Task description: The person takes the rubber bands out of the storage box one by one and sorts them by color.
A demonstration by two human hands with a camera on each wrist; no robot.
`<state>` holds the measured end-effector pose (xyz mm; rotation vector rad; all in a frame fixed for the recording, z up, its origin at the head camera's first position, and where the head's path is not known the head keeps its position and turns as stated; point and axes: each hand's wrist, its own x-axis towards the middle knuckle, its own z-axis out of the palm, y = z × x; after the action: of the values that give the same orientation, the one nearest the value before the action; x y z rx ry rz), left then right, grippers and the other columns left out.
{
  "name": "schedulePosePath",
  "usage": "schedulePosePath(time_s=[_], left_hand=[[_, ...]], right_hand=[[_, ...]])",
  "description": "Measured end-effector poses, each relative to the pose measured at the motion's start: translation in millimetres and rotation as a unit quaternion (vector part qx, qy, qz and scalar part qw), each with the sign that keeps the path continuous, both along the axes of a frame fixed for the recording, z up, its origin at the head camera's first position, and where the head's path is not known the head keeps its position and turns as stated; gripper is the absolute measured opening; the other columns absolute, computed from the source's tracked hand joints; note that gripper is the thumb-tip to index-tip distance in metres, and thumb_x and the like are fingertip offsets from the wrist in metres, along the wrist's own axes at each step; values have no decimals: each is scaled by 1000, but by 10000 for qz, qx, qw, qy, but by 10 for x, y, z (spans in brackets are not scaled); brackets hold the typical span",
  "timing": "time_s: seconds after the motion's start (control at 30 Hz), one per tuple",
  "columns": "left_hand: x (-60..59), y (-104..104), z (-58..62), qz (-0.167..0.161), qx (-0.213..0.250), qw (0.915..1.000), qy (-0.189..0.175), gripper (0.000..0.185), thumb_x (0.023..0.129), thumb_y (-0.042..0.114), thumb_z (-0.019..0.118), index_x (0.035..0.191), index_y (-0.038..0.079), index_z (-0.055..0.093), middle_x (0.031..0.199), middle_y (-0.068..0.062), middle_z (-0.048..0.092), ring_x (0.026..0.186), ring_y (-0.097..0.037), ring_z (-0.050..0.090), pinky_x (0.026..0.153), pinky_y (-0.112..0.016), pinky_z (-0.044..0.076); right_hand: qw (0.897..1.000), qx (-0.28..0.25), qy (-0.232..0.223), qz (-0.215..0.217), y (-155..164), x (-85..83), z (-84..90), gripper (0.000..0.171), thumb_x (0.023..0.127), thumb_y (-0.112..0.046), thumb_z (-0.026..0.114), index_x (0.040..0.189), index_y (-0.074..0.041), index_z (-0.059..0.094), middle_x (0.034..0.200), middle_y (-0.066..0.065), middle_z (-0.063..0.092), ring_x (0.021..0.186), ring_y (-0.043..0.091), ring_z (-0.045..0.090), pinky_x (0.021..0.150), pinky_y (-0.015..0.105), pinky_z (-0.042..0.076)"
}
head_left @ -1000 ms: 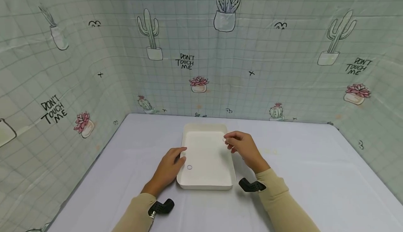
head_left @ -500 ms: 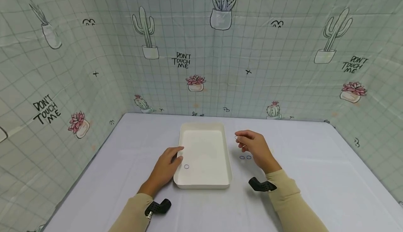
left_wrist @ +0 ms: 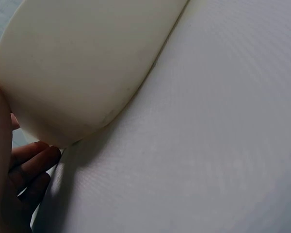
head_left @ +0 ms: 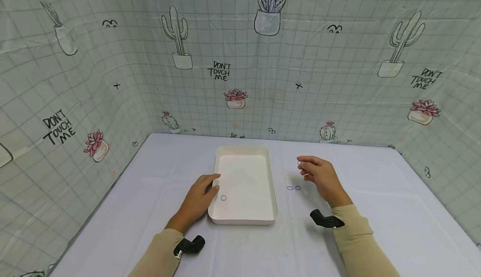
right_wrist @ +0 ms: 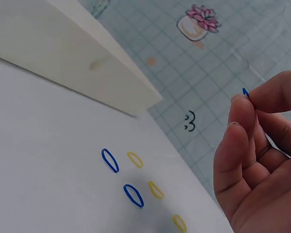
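At the tip of my right hand [head_left: 319, 179], thumb and index finger pinch a small blue rubber band [right_wrist: 246, 92]. This hand is raised over the table, to the right of the white tray [head_left: 244, 222]. Two more blue rubber bands [right_wrist: 134, 195] lie on the table below it, beside several yellow rubber bands [right_wrist: 156, 190]. My left hand [head_left: 199, 197] holds the tray's left side, thumb and index finger over the rim. In the left wrist view its other fingers [left_wrist: 39, 162] curl against the outer wall. Inside the tray, near the left thumb, lies one blue rubber band [head_left: 223, 198].
A white cloth covers the table [head_left: 375, 218]. Behind it and along the sides hangs a pale grid-patterned curtain [head_left: 278, 68] printed with potted cacti. Each wrist carries a black camera mount [head_left: 327, 219].
My right hand has moved right, from the tray's right rim to over the table, with the blue rubber band still pinched. The left hand has stayed on the tray; the head view shifted slightly.
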<state>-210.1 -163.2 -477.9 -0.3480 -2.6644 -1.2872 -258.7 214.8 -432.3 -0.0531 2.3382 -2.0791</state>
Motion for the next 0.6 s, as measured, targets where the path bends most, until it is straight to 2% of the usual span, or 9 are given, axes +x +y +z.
schedulePosePath(time_s=[0.2,0.43,0.6], left_hand=[[10,2,0,-12,15,10000,-5,40,102,23,58,141,14,59,138,-9,55,135,-28,47,112,-50,35],[10,-1,8,-33,2,10000,-32,41,101,23,57,141,14,58,139,-10,55,135,-30,46,112,-52,34],[-8,-2,28,-40,-36,10000,-11,41,101,22,57,141,13,59,140,-11,54,135,-30,46,112,-52,34]], right_hand=[[9999,-2,-167,-34,86,5,-52,39,103,-17,55,134,7,55,104,8,64,87,16,60,76,25,55],[9995,-56,-309,-40,138,9,-96,40,102,-17,57,134,8,55,111,18,63,88,18,62,75,25,55],[9994,90,-325,19,191,3,-109,43,102,-18,57,135,10,53,106,10,65,88,17,62,76,26,56]])
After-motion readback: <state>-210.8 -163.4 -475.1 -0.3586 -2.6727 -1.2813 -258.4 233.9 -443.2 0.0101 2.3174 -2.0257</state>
